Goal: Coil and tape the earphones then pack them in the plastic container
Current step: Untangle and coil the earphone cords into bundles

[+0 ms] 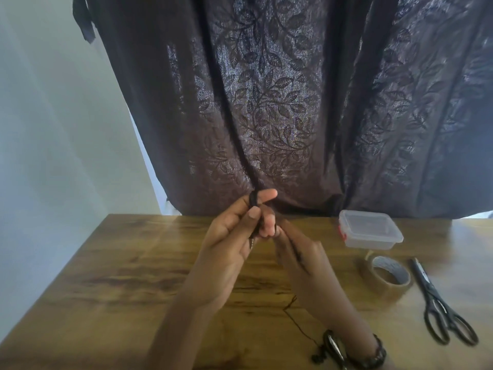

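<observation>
Left hand [229,236] fingers [253,213] pinching thin black earphones [253,206] cable, right hand [298,259] fingers curled on trailing cable, wood-grain tabletop [120,263], clear lidded container [370,232]

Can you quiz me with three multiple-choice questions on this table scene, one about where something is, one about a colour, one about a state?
1. Where does the brown roll of packing tape lie?
A. Between the clear plastic container and the black scissors
B. Inside the container
C. At the table's left edge

2. What colour is the thin earphone cable trailing on the wooden table?
A. White
B. Black
C. Red

3. What state is the container in?
A. Lid off
B. Tipped over
C. Lid on, upright

Answers: 1 A, the roll sits just in front of the container, with the scissors to its right. 2 B, the cable is dark like the earbuds near the right wrist, and the left hand holds its black coil. 3 C, the lid covers the top and it stands flat.
</observation>
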The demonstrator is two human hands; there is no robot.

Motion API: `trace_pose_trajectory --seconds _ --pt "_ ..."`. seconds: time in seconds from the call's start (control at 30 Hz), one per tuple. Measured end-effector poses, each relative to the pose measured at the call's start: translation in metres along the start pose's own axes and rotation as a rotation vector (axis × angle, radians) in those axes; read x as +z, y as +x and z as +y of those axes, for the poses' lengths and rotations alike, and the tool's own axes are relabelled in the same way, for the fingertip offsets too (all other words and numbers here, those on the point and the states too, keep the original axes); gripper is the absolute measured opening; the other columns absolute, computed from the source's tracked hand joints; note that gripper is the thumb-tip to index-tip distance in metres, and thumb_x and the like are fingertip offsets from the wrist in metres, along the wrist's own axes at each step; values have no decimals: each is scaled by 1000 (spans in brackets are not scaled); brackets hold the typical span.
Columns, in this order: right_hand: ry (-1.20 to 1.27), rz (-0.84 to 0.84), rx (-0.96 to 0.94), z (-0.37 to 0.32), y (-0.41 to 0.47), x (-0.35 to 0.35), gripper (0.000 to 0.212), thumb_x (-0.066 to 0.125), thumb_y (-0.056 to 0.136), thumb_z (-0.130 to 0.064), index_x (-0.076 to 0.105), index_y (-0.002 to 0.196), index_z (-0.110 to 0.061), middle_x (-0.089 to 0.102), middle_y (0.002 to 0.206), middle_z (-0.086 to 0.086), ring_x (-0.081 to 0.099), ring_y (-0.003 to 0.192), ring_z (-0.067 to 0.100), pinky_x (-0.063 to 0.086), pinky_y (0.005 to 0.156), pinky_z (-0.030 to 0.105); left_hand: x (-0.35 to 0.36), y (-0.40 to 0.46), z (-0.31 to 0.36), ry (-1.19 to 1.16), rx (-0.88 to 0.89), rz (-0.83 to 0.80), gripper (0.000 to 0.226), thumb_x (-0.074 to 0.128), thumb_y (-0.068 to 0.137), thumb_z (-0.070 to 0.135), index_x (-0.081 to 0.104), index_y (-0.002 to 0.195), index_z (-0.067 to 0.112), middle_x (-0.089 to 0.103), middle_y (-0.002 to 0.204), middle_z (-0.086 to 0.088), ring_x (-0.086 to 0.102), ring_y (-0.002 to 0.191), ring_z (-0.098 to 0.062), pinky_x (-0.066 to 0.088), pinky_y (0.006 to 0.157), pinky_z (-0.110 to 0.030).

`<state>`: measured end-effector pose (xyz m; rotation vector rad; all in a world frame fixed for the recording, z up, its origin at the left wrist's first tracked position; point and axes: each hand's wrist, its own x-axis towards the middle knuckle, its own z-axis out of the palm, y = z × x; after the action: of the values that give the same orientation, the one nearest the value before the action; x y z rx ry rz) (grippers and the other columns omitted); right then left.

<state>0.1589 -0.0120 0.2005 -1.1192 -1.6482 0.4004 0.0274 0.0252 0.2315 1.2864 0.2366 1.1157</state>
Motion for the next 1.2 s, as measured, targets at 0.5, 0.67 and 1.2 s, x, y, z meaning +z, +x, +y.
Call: trace_pose_trajectory --seconds 0.5,0.67,1.2 --pt "-369 -156 -8 -13 -8 -26 30 29 97 -53 52 97 -34 57 65 -9 56 54 12 47 51 38 -8 -6 -11 876 56 -76 30 36 101 24 51 127 23 65 105 15 61 105 -3 46 92 -21" --pt "-364 -180 -70 -23 -1 -33 27 32 98 -49 53 95 -33 60 74 -14 59 62 9 50 55 36 -2 -10 -10 901 76 -140 18 35 100 21 51 100 28 58 86 24 59 82 0 41 72 -11" --pt "-162 15 -115 -16 13 -34 19 42 99 -28 57 93 -18 53 68 -11 53 57 11 41 50 21 10 -10 0 118 -32 -55 27 41 94 27 64 85 16 46 55 8 45 53 -4 40 57 -13"
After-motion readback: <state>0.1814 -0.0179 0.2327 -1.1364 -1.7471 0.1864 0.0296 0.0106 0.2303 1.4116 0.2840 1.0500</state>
